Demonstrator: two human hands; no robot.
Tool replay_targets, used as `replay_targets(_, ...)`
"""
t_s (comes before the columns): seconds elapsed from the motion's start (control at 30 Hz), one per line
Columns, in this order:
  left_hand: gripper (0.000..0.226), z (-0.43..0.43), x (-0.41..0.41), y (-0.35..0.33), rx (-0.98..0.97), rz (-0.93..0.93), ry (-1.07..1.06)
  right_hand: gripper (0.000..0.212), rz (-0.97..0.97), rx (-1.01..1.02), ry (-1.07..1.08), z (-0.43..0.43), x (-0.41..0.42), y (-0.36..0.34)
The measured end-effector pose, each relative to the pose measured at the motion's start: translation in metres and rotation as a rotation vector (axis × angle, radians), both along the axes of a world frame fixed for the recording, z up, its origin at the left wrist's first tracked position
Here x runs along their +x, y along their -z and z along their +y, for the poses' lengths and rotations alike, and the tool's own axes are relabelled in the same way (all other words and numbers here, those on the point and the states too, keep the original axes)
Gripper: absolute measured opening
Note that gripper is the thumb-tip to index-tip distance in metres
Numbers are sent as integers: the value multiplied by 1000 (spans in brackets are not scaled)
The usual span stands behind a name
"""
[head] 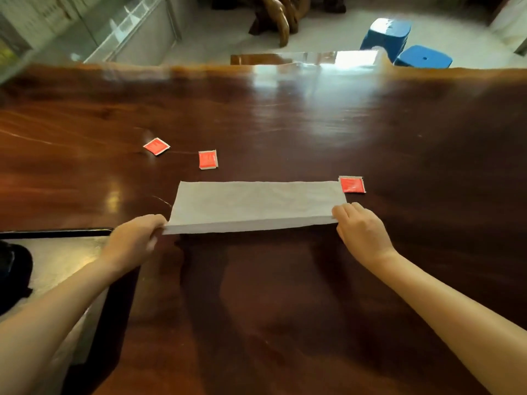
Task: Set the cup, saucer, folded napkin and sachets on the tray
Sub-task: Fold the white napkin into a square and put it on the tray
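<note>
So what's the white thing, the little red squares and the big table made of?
Napkin: probably soft matte paper or thin cloth; it creases and folds. Red sachets: seemingly paper or foil packets with pale sealed edges. Table: dark polished wood, grain and glossy reflections showing.

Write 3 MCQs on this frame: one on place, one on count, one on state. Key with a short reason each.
1. Where is the tray?
A. Far table edge
B. Near left, by the left arm
C. Under the napkin

2. How many red sachets lie on the table?
A. Two
B. Three
C. Five

3. What state is the white napkin in?
A. Crumpled in a ball
B. Already on the tray
C. Folded into a long strip, held at both ends

Key:
1 B: its dark rim shows at the left edge, beside the left forearm.
2 B: sachets at and.
3 C: left hand pinches one end and right hand rests fingers on the other end; the napkin lies over the bare wood.
</note>
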State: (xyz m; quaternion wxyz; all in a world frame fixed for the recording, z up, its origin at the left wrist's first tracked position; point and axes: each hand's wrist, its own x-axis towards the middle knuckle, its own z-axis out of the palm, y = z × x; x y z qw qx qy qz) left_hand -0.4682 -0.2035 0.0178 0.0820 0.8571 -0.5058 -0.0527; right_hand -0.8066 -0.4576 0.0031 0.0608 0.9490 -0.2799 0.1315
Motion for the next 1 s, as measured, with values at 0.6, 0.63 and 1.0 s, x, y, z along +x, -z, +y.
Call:
replay_targets(0.6,4,-12,30,-109,-322,637,-370,9,-144,789,129,-60,2,-129)
replay_targets(0.63,5,-21,34,-98,-277,651,-413,9,-111,786,152,-66,9,-115)
replay_targets(1.0,19,-91,69,-14,-241,882,-537,18,-212,649,339,-101,48,-15)
